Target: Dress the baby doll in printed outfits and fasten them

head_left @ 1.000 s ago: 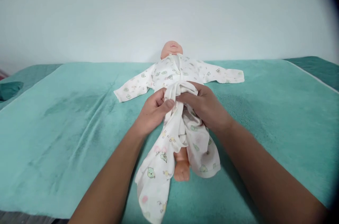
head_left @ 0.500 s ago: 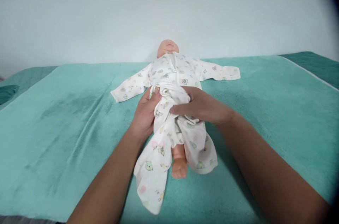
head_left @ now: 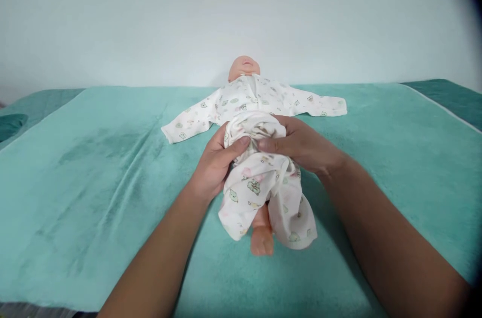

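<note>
A baby doll (head_left: pixel 244 66) lies on its back, head toward the wall, in a white printed long-sleeved top (head_left: pixel 239 98) with both sleeves spread. Matching baby pants (head_left: pixel 250 190) are bunched over its lower body. My left hand (head_left: pixel 218 162) grips the gathered cloth from the left, thumb on top. From the right, my right hand (head_left: pixel 301 145) holds the same bunched part, its thumb close to the left one. Fingers of both hands are partly hidden under the fabric. One bare doll foot (head_left: pixel 261 241) shows below, between the pant legs; the other foot is hidden.
A light teal plush blanket (head_left: pixel 94 197) covers the surface, with some creases on the left. Darker green cloth (head_left: pixel 444 100) shows at the right back and left edge. Behind the doll rises a plain pale wall (head_left: pixel 188 17).
My hands have gathered the pants' waist together, thumbs now nearly meeting. The left pant leg, which hung long toward me, is drawn up shorter. Doll and top appear slightly further right.
</note>
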Motion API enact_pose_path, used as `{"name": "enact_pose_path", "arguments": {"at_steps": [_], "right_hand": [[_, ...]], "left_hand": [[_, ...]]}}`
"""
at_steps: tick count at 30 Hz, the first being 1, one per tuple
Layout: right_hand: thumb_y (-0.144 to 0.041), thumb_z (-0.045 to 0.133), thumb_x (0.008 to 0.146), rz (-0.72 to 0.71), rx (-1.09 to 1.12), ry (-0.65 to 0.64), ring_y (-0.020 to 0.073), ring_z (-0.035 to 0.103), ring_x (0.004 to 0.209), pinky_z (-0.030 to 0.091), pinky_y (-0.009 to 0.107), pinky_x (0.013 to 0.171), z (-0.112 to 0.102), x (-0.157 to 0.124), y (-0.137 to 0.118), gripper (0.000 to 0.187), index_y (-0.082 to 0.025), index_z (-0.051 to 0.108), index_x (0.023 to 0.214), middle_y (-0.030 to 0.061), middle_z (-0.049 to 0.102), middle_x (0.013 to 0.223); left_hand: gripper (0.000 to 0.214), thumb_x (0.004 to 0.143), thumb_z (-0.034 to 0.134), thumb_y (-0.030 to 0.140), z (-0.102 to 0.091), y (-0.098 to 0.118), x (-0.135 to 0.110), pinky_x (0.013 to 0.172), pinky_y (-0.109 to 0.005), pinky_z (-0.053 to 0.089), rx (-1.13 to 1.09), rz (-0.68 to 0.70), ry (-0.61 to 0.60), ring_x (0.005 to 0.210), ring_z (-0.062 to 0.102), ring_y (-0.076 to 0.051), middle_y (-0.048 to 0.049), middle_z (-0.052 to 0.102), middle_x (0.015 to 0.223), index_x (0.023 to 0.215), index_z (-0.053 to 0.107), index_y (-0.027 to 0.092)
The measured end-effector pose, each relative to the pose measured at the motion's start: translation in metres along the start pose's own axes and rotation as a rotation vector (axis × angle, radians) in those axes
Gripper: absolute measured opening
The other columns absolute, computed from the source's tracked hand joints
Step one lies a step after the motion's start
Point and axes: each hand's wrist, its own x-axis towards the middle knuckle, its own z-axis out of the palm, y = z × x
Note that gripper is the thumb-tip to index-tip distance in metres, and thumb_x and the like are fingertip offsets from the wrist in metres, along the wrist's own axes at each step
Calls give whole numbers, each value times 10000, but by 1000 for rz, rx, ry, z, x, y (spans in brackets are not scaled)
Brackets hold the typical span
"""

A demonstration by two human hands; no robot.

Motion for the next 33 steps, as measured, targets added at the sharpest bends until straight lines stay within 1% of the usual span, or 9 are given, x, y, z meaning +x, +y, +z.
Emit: {"name": "enact_pose_path", "arguments": {"at_steps": [3, 5, 12, 17, 19, 23, 27, 30, 33], "right_hand": [[-274, 825, 696, 80, -205, -116, 211, 671, 800, 521, 297, 649, -1, -4, -4, 280, -191, 737, 949, 31, 724, 890], [-264, 808, 707, 103, -265, -111, 201, 664, 754, 505, 285, 606, 0, -5, -4, 223, -194, 740, 908, 24, 718, 843], [-242, 719, 741, -51, 158, 213, 200, 682, 737, 541, 315, 653, 5, 4, 10, 171, -206, 694, 906, 13, 709, 804], [-310, 736, 779, -29, 188, 187, 208, 671, 735, 540, 319, 624, 4, 5, 8, 232, -197, 678, 973, 40, 706, 842], [-328, 755, 788, -35, 180, 144, 198, 669, 732, 534, 302, 612, 3, 4, 7, 287, -196, 674, 1029, 43, 712, 865], [-296, 799, 769, -46, 80, 8, 185, 677, 781, 528, 267, 642, 0, 0, 4, 328, -187, 694, 1060, 33, 719, 893], [-240, 835, 719, 81, -102, -157, 193, 680, 806, 532, 267, 664, -4, -5, -1, 302, -175, 727, 993, 25, 726, 899], [-222, 833, 706, 104, -90, -127, 197, 686, 789, 540, 277, 663, -5, -5, 1, 331, -176, 729, 1016, 26, 732, 886], [-253, 805, 732, 15, 78, 4, 197, 691, 753, 546, 294, 657, -4, -1, 8, 351, -167, 713, 1060, 35, 729, 860]], "left_hand": [[366, 826, 730, 401, 0, -2, 0, 739, -322, 580, -9, 25, 39, 928, 710, -239, -45, 726, 1049, 1154, 646, 262], [355, 837, 719, 406, 0, -2, 0, 770, -330, 586, 8, 31, 59, 953, 709, -239, -40, 725, 1061, 1157, 649, 270], [373, 813, 754, 415, 3, 4, 0, 779, -337, 581, 52, -19, 11, 966, 710, -245, -50, 732, 1095, 1141, 670, 259], [315, 732, 835, 332, -2, 13, -3, 676, -308, 558, 51, -132, -174, 800, 706, -219, -62, 746, 942, 980, 715, 180], [313, 721, 843, 296, -2, 14, -5, 689, -306, 558, 29, -167, -191, 785, 706, -214, -59, 745, 913, 977, 716, 169], [352, 793, 784, 339, 2, 9, -5, 745, -301, 563, -101, -99, -74, 849, 721, -219, -62, 750, 962, 1098, 690, 190], [354, 811, 763, 361, 5, 3, -3, 766, -305, 571, -180, -53, 16, 887, 727, -225, -58, 749, 999, 1119, 669, 215], [351, 812, 760, 375, 6, 4, -4, 785, -315, 575, -183, -60, 44, 891, 726, -225, -54, 750, 1001, 1114, 671, 219], [340, 820, 751, 399, 7, 8, -6, 792, -315, 572, -140, -82, 81, 870, 726, -220, -41, 754, 961, 1101, 686, 220]]}}
